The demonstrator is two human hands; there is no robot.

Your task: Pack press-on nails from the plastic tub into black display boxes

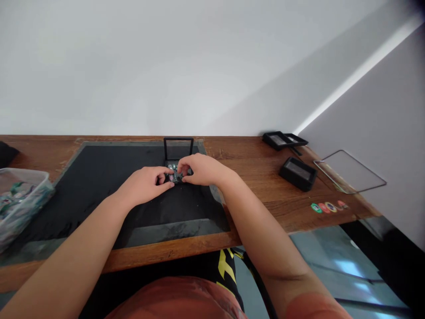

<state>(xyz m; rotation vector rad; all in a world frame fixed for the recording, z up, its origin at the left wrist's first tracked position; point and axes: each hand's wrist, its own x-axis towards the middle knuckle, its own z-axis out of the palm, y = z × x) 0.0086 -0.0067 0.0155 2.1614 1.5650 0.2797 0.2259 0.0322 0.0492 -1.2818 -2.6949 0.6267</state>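
Observation:
A small black case [178, 139] stands on the dark mat with its framed, see-through lid raised. Small shiny pieces [174, 167] lie in its lower part, too small to name. My left hand [146, 182] is at the case's left side, thumb and forefinger gripping its front left corner. Over the right half of the case, my right hand [202, 169] is bent downward with curled fingers and the thumb close to them. Whatever its fingertips hold is hidden.
A black mat [109, 177] covers part of the wooden table. At left stands a clear plastic tub [29, 175] of small packets. On the right are black boxes [298, 173], an open black case [279, 140], several round chips [330, 207] and a thin metal frame [365, 190] against the wall.

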